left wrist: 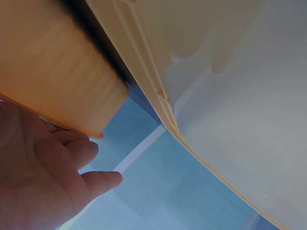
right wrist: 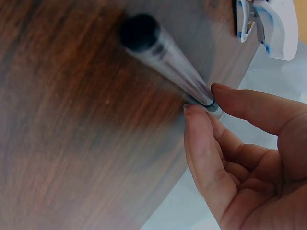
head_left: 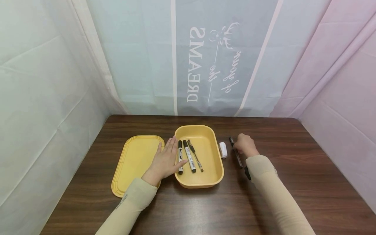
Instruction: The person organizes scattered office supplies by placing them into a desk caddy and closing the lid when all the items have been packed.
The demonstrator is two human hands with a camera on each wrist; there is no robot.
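Head view: yellow box (head_left: 215, 169) on dark wood surface (head_left: 293, 182), holding two markers and a pen; lid (head_left: 132, 163) just left. Left hand (head_left: 165, 161), fingers flat, steadies the box's left wall. Right hand (head_left: 245, 145) pinches a black pen (head_left: 237, 157) lying right of the box (white eraser-like item (head_left: 223, 149) between). Advice: firm the grip mid-barrel, lift level before carrying.

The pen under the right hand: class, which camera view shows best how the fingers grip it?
The right wrist view: the pen fills the frame, and the right hand pinches it between thumb and fingertip. The head view shows it small, partly hidden by that hand. The left wrist view does not show it.
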